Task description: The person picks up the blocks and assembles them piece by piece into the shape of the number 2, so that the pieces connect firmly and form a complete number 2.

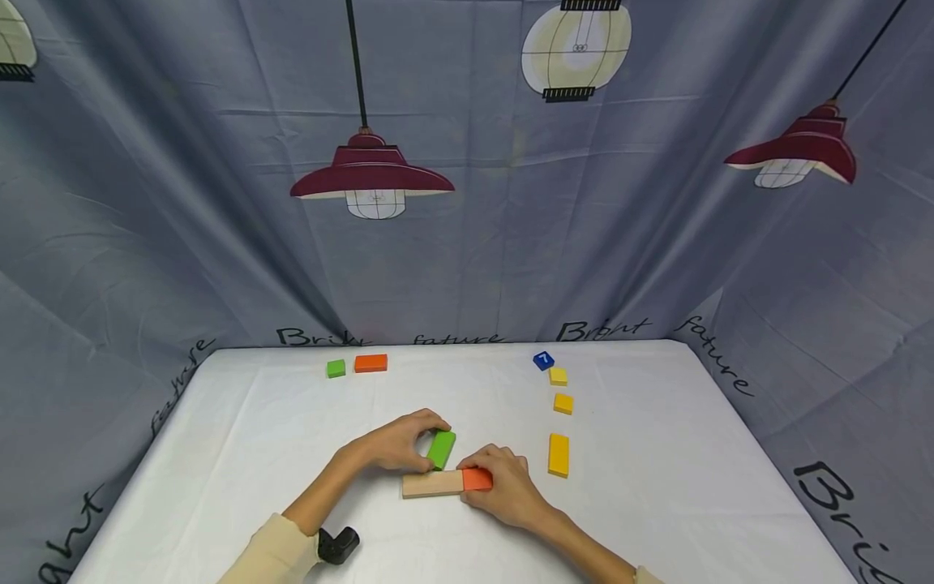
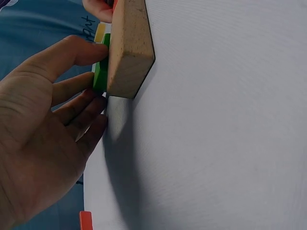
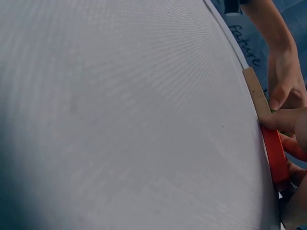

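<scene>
My left hand [image 1: 400, 442] pinches a green block [image 1: 441, 449] between thumb and fingers, just behind a plain wooden block [image 1: 432, 485]. In the left wrist view, the green block [image 2: 101, 72] is at the side of the wooden block [image 2: 129, 52]. With my right hand [image 1: 511, 485] I grip an orange block [image 1: 477, 479] that sits end to end with the wooden one. The right wrist view has the orange block [image 3: 275, 155] in line with the wooden block [image 3: 256, 93], my thumb near their joint.
A small green block [image 1: 336, 368] and an orange block [image 1: 370, 363] lie at the back left. On the right are a blue block [image 1: 543, 360] marked 7, two small yellow blocks [image 1: 558, 376] and a longer yellow block [image 1: 558, 455]. A curtain [image 1: 467, 268] hangs behind the white table [image 1: 657, 487].
</scene>
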The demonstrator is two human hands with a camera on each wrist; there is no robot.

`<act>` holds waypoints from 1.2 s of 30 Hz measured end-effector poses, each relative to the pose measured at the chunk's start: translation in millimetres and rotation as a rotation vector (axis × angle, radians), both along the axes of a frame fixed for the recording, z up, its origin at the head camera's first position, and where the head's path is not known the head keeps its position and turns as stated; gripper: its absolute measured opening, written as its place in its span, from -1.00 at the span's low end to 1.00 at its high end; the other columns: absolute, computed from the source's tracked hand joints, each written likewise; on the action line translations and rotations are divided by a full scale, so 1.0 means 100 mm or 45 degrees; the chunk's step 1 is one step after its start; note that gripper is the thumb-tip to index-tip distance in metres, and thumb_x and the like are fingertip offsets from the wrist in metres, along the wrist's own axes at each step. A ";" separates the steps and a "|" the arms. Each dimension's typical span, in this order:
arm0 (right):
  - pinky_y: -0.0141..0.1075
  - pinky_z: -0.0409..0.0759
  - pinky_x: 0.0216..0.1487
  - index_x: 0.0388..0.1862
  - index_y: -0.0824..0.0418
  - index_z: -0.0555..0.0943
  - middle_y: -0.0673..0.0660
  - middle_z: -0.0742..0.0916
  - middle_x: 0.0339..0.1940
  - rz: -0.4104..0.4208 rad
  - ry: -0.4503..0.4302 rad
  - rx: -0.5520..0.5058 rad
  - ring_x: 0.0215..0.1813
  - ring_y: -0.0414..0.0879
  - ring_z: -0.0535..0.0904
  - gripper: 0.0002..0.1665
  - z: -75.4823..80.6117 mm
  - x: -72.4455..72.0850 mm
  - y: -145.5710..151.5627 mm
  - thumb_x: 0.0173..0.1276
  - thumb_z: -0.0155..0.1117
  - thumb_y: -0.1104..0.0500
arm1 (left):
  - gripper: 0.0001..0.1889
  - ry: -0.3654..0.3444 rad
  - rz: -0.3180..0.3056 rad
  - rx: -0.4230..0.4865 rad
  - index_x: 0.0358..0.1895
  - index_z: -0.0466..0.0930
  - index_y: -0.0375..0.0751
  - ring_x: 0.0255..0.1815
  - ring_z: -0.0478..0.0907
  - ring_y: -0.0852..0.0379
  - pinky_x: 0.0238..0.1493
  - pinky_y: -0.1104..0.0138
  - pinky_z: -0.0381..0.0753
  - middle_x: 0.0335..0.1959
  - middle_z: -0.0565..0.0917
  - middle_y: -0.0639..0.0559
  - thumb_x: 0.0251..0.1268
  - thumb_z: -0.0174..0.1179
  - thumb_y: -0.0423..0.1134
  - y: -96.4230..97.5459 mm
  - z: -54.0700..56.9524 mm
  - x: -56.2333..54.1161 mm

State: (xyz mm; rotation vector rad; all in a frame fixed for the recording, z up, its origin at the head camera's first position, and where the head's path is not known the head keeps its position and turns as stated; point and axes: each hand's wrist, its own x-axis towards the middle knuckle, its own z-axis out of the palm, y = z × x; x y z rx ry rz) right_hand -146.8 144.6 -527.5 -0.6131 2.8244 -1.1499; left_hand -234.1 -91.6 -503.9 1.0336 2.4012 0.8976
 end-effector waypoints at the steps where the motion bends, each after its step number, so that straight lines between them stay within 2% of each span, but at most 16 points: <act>1: -0.22 0.20 -0.17 -0.09 -0.05 0.74 -0.20 0.61 -0.19 -0.001 0.002 0.000 -0.12 -0.20 0.42 -0.65 0.00 0.00 0.00 0.10 0.58 0.15 | -0.39 0.003 0.000 -0.007 0.27 0.51 -0.20 0.11 0.44 0.10 0.21 0.17 0.46 0.22 0.50 0.03 0.07 0.39 -0.29 0.00 0.00 0.00; 21: -0.21 0.19 -0.18 -0.10 -0.05 0.73 -0.21 0.61 -0.19 -0.003 -0.004 -0.004 -0.13 -0.20 0.41 -0.65 -0.01 0.00 0.00 0.11 0.57 0.14 | -0.41 -0.024 -0.019 -0.034 0.29 0.52 -0.17 0.19 0.42 0.11 0.29 0.16 0.42 0.23 0.49 0.04 0.11 0.38 -0.31 0.05 0.02 0.00; 31: -0.21 0.19 -0.18 -0.10 -0.05 0.74 -0.21 0.62 -0.18 -0.003 -0.007 -0.006 -0.12 -0.20 0.42 -0.65 -0.01 0.00 0.00 0.10 0.58 0.14 | -0.39 -0.039 -0.009 -0.031 0.32 0.51 -0.17 0.27 0.40 0.05 0.32 0.10 0.40 0.27 0.47 0.02 0.13 0.37 -0.31 0.05 0.03 0.02; 36: -0.21 0.19 -0.17 -0.10 -0.06 0.74 -0.21 0.61 -0.19 -0.005 -0.007 -0.003 -0.12 -0.20 0.42 -0.65 -0.02 0.00 0.00 0.10 0.58 0.14 | -0.41 -0.032 0.016 0.001 0.34 0.50 -0.17 0.29 0.40 0.04 0.33 0.04 0.38 0.28 0.48 0.04 0.19 0.34 -0.25 0.05 0.02 0.03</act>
